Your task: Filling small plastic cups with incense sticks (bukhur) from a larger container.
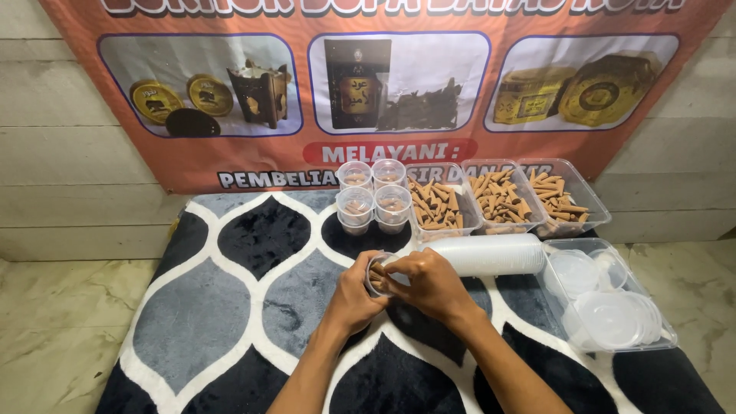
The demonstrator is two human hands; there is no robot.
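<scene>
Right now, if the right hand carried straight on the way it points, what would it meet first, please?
The right hand points left, into the small clear cup that both hands hold. It would press into that cup and then the left hand. Depth is hard to judge.

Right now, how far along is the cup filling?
Done: four small clear cups sit stacked in twos by the banner, brown cones inside. In hand: the left hand holds a small cup with a few cones in it, the right hand at its mouth. Left: three trays of cones, a sleeve of empty cups and a tub of lids.
</scene>
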